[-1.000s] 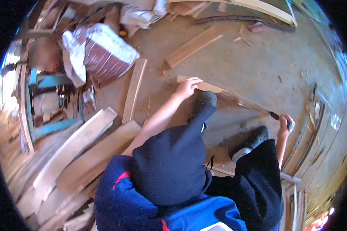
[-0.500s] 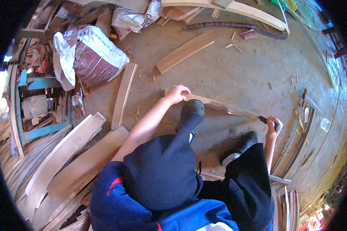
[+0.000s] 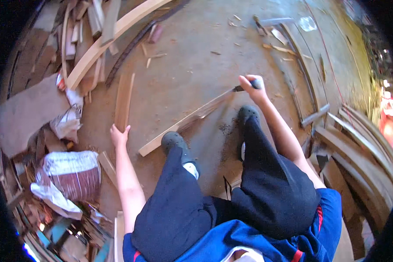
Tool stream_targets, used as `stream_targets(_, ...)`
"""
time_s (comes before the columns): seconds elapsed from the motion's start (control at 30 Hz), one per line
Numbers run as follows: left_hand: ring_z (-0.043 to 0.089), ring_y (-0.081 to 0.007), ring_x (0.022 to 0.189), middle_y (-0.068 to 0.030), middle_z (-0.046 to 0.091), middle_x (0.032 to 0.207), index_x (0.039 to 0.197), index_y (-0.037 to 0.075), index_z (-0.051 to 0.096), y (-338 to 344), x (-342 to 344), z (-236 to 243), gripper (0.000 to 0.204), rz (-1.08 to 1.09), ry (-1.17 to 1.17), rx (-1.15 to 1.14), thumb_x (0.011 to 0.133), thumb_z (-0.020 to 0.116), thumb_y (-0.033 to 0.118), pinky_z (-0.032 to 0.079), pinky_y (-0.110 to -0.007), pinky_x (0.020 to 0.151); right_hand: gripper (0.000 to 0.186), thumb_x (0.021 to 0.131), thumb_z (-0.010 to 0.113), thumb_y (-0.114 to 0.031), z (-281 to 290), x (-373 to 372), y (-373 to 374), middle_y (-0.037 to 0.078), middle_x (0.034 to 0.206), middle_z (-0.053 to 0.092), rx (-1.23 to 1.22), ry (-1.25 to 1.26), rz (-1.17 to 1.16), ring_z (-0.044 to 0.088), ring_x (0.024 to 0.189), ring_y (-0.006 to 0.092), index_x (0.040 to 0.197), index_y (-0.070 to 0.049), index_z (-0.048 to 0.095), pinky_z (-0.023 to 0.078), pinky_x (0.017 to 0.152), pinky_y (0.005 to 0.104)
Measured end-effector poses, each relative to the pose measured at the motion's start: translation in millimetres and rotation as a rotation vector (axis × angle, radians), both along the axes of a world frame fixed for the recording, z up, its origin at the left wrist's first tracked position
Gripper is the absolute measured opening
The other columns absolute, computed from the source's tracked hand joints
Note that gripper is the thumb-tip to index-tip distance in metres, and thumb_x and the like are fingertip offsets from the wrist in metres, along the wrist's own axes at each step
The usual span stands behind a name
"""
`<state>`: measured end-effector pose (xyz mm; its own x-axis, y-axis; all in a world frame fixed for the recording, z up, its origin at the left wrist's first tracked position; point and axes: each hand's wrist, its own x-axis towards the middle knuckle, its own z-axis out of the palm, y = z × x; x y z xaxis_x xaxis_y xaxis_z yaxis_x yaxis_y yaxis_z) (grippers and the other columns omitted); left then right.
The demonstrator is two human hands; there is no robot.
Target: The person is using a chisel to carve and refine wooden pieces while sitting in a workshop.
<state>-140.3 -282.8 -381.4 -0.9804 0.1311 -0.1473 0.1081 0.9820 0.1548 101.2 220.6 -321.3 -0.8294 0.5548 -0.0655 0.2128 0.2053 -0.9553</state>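
Note:
My left hand [image 3: 120, 136] reaches forward and grips the near end of a flat wooden board [image 3: 124, 101] on the floor, thumb on one side and fingers on the other. In my right hand [image 3: 255, 90] is the dark blue and black handle of a saw [image 3: 236, 88]; its long thin blade slants down to the left. The blade lies along a narrow pale wood strip [image 3: 151, 146], so I cannot tell exactly where they touch. My left shoe [image 3: 174, 142] is at the strip's near end; my right shoe [image 3: 249, 114] stands apart.
A white and maroon sack [image 3: 76, 172] sits at the left among scrap wood. Long curved planks [image 3: 358, 161] are stacked at the right. Farther off at the right lies a dark-edged frame [image 3: 303, 65]. A curved pale beam [image 3: 118, 37] lies at the far left.
My left hand has let go of the narrow strip and taken hold of the flat board's end. The right hand still holds the saw. The view has swung to the right.

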Motion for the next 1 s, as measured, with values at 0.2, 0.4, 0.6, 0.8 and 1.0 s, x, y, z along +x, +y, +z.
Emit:
stream_targets(0.2,0.051,-0.0389,0.103,-0.0248,0.048,0.112,0.112,-0.008,0.043,23.5,14.5,18.8,0.079,-0.005,0.013,-0.159,0.062,0.072,0.045,0.043,-0.045,0.088,0.037,0.083,0.063,-0.022,1.8,-13.7,3.0,-0.001,0.048,0.034,0.002,-0.008,0.173,0.034,0.050,0.0052,0.055,-0.002,0.049,0.031,0.045,0.0263)
stream_targets(0.4,0.049,-0.0391,0.109,-0.0304,0.050,0.115,0.114,-0.012,0.044,52.1,32.5,50.4,0.082,0.056,-0.268,0.100,0.061,0.071,0.043,0.041,-0.042,0.091,0.036,0.079,0.061,-0.021,0.5,-18.2,2.8,0.002,0.047,0.035,-0.047,0.020,0.083,0.034,0.047,0.0083,0.054,-0.002,0.044,0.031,0.044,0.0285)
stream_targets(0.6,0.053,-0.0356,0.103,-0.0285,0.052,0.110,0.115,-0.012,0.042,86.3,79.4,92.6,0.082,-0.154,-0.168,0.343,0.063,0.073,0.043,0.041,-0.041,0.088,0.036,0.078,0.061,-0.020,-1.1,-19.3,-2.0,0.003,0.047,0.032,0.060,0.134,0.106,0.034,0.046,0.0089,0.053,-0.001,0.043,0.031,0.043,0.0301)
stream_targets(0.8,0.058,-0.0193,0.081,-0.0127,0.060,0.088,0.103,-0.003,0.048,141.1,101.3,170.2,0.063,-0.397,-0.365,0.656,0.065,0.073,0.040,0.046,-0.033,0.074,0.037,0.078,0.061,-0.020,-2.0,-25.0,3.9,0.000,0.046,0.031,-0.028,0.199,0.073,0.033,0.046,0.0081,0.051,-0.004,0.043,0.030,0.042,0.0295)
stream_targets(1.0,0.058,-0.0181,0.083,-0.0117,0.060,0.089,0.101,-0.002,0.050,199.0,105.2,217.1,0.059,-0.499,-0.367,0.690,0.064,0.073,0.038,0.046,-0.032,0.074,0.038,0.078,0.062,-0.020,-3.0,-22.5,-4.6,0.001,0.046,0.030,-0.004,0.287,-0.048,0.031,0.047,0.0079,0.051,-0.003,0.042,0.029,0.042,0.0294)
